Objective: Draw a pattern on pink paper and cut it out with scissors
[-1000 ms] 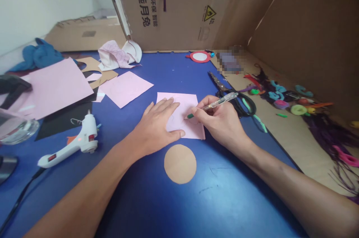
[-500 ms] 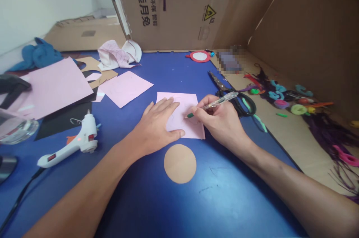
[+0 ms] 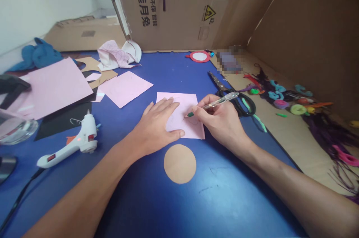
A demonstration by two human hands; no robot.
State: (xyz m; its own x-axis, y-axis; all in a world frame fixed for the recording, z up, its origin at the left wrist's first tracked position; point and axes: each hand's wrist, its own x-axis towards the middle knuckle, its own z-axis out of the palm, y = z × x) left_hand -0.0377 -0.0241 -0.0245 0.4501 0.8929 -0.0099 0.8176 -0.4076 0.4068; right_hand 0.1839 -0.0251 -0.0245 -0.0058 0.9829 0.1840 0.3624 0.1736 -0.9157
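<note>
Under my left hand (image 3: 159, 125) lies a pink sheet of paper (image 3: 189, 131); the hand is flat on its left side, fingers stretched and thumb apart. In my right hand (image 3: 220, 116) is a clear-bodied pen (image 3: 223, 99) with a green grip, held in a writing pinch. Its tip rests on or just over the middle of the sheet, where faint curved lines show. Just below the sheet, a round brown cardboard disc (image 3: 180, 164) lies on the blue table. Black-handled scissors (image 3: 238, 101) lie beyond my right hand, partly hidden behind it and the pen.
A white glue gun (image 3: 73, 140) with a cord lies at left, near a clear container (image 3: 17, 129). More pink paper (image 3: 126, 88) and black sheets (image 3: 66, 120) lie behind it. Cardboard walls (image 3: 182, 13) stand at the back and right. Colourful trinkets and tassels (image 3: 325, 133) cover the right side.
</note>
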